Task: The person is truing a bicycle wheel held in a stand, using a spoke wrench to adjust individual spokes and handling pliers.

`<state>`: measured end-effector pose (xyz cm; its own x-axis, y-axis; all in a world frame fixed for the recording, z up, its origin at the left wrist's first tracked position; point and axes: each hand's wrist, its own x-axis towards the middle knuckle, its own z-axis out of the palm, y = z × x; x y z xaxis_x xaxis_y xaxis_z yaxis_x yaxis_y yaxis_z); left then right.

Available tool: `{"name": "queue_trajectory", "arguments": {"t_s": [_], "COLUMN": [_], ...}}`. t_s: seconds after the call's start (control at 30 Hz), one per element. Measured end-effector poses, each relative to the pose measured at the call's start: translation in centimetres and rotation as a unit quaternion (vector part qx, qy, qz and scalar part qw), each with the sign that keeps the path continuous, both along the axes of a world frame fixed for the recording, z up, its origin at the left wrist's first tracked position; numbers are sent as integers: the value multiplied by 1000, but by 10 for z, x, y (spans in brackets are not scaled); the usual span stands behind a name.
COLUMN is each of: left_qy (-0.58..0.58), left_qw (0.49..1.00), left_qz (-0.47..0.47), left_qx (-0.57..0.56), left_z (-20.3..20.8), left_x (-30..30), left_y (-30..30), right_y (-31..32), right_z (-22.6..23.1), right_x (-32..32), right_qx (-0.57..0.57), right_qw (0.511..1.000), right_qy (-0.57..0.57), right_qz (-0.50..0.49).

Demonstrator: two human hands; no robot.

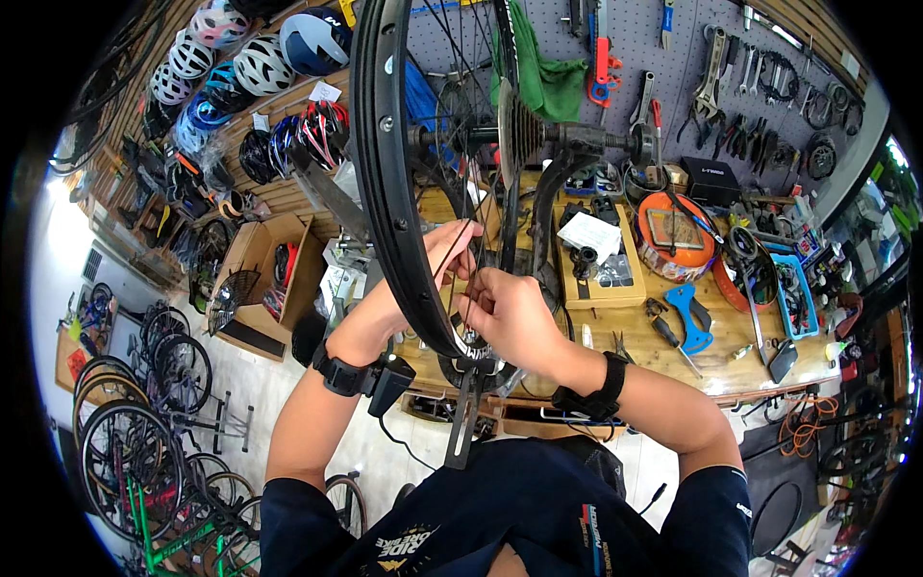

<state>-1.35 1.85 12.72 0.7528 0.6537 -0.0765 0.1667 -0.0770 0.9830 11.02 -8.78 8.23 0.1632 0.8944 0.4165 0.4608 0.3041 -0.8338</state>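
Here's the wooden table (pixel 615 370) stretching across, a grey pegboard (pixel 663 111) hung with tools rising behind it. Front and centre, the bicycle wheel (pixel 373 168) stands upright, its black rim sweeping down past both forearms, a dark stand (pixel 551 216) around its axle. Over to the left, an open cardboard box (pixel 258 322) sits below a row of helmets (pixel 264 65). Across on the right, an orange-topped tub (pixel 678 204) stands near a shallow wooden tray (pixel 608 295) loaded with small parts. Now the hands! The left hand (pixel 448 252) is in behind the rim, fingers bent in at the spokes; can't tell whether its grip is clamped on one. The right hand (pixel 517 313) comes in from the other side, thumb and fingertips drawn close together; what that grip has hold of is hidden. A blue tool (pixel 688 319) lies beside a screwdriver (pixel 667 332). Thinnest of all, the spokes (pixel 465 197), running right between those two hands.
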Motion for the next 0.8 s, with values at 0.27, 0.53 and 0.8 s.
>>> {"name": "queue_trajectory", "arguments": {"t_s": [0.27, 0.53, 0.8], "left_qy": [20, 10, 43], "left_qw": [999, 999, 994], "left_qz": [8, 43, 78], "left_qx": [24, 26, 61], "left_z": [8, 10, 17], "left_x": [-2, -3, -2], "left_y": [-8, -11, -7], "right_y": [-5, -4, -9], "right_z": [0, 14, 21], "right_x": [-2, 21, 2], "right_qx": [2, -47, -37], "right_qw": [999, 968, 989], "right_qy": [28, 29, 57], "right_qz": [19, 243, 133]}}
